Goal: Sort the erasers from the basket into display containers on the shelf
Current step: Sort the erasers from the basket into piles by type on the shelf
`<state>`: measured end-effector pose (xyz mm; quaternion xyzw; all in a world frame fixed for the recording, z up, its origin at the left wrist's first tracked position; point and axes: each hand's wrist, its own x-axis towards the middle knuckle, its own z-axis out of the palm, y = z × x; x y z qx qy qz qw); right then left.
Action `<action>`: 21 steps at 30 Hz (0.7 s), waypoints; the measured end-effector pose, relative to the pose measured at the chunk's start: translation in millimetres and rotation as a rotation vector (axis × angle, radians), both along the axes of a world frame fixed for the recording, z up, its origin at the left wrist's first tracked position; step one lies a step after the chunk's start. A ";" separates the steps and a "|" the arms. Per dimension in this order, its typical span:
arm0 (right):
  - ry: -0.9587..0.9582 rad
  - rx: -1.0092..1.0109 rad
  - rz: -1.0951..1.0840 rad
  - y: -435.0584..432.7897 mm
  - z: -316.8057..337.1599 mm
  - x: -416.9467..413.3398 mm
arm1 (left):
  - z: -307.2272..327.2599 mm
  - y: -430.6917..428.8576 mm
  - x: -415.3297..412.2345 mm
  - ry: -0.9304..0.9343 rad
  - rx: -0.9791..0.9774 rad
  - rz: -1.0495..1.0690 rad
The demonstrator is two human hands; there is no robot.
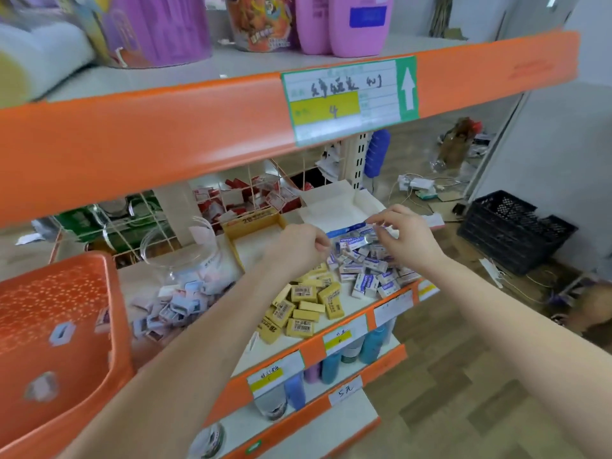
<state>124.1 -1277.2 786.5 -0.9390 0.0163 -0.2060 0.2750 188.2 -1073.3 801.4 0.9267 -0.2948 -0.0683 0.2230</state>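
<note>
Well, your left hand (298, 248) and right hand (409, 238) are both over the pile of white and blue erasers (367, 270) on the shelf (356, 308). The yellow erasers (308, 303) lie in their own pile just in front. Both hands have curled fingers with the tips close together. It is too blurry to tell if either one has an eraser pinched or nothing at all.

These erasers look small and light, so I think you need only a soft pinch. They are firm little blocks and should not break if one drops. The paper sleeves look smooth and may slip, so hold each one by its two long sides with thumb and finger. The white box (334, 207) and the yellow box (255, 223) sit open just behind. The orange basket (66, 293) is off to your left.
</note>
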 end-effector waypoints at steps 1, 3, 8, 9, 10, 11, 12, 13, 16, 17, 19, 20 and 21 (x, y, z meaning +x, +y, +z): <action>-0.020 0.002 0.024 8.4 4.2 7.0 | 5.3 10.6 1.6 -0.020 -0.014 0.021; -0.053 -0.003 0.094 30.1 10.3 23.9 | 14.1 33.4 7.8 -0.065 -0.024 0.073; -0.139 -0.074 0.312 108.5 18.9 55.8 | 35.8 98.5 6.9 -0.067 -0.026 0.270; -0.152 -0.083 0.366 125.5 20.1 61.1 | 39.9 113.5 4.3 -0.072 -0.034 0.320; -0.139 -0.077 0.417 142.3 21.4 66.8 | 43.2 129.8 2.0 -0.091 -0.048 0.375; -0.113 -0.064 0.466 159.8 23.3 72.2 | 46.8 146.9 -1.5 -0.113 -0.073 0.432; -0.082 -0.050 0.504 177.3 25.4 76.9 | 49.6 164.7 -5.3 -0.122 -0.092 0.494; -0.049 -0.034 0.532 194.0 27.6 80.0 | 51.4 182.6 -9.5 -0.129 -0.115 0.544; 0.045 0.012 0.608 239.5 33.5 84.4 | 53.6 232.6 -24.7 -0.162 -0.171 0.673; 0.054 0.013 0.637 253.2 34.9 85.0 | 53.0 247.2 -29.7 -0.175 -0.170 0.716; 0.063 -0.007 0.700 278.7 37.2 86.1 | 48.6 272.5 -38.7 -0.160 -0.137 0.798; 0.060 -0.020 0.726 290.6 38.3 86.6 | 47.7 282.4 -45.2 -0.137 -0.132 0.831; 0.051 -0.027 0.747 302.2 40.2 86.3 | 44.6 291.9 -49.9 -0.122 -0.112 0.844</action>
